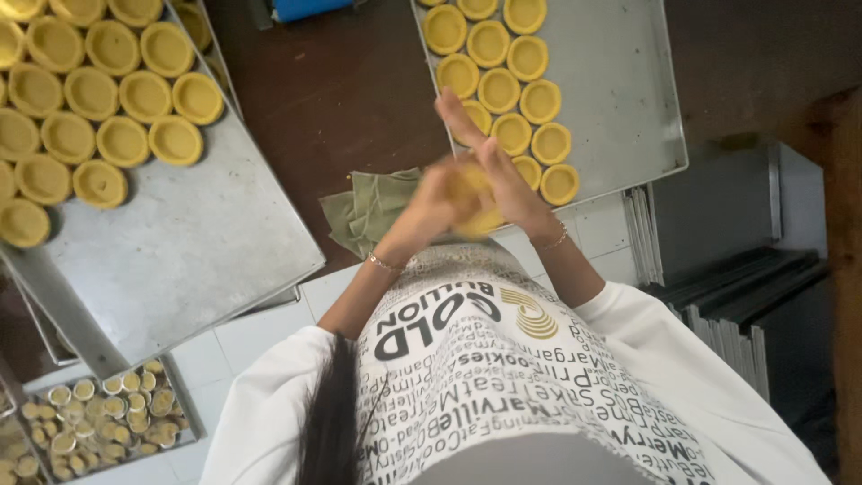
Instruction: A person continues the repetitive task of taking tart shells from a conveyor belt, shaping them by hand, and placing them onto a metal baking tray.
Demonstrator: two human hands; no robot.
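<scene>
- Steel tray (620, 99) at the upper right holds rows of round yellow pastry shells (512, 85) along its left part; the rest of its bed is bare
- A second, larger steel tray (197, 242) at the left carries more of the same shells (99, 99) packed in its upper half
- At the lower left, a small metal pan (184, 418) is filled with little empty tart cups (108, 409)
- The trays rest on a dark brown wooden table (332, 90), with white floor tiles (260, 328) below it and a stack of spare metal trays (718, 314) standing on edge at the right
- A folded green cloth (373, 207) lies at the table's edge, just beside the hands
- A lump of yellow dough (471, 202) sits between both palms, over the table's edge and near the lower corner of the right tray
- The left hand (431, 207) is pressed against the dough from the left, fingers blurred
- The right hand (494, 166) lies flat against it from the other side, fingers stretched out towards the tray
- Both wrists wear thin bracelets, and a printed apron (503, 377) covers white sleeves
</scene>
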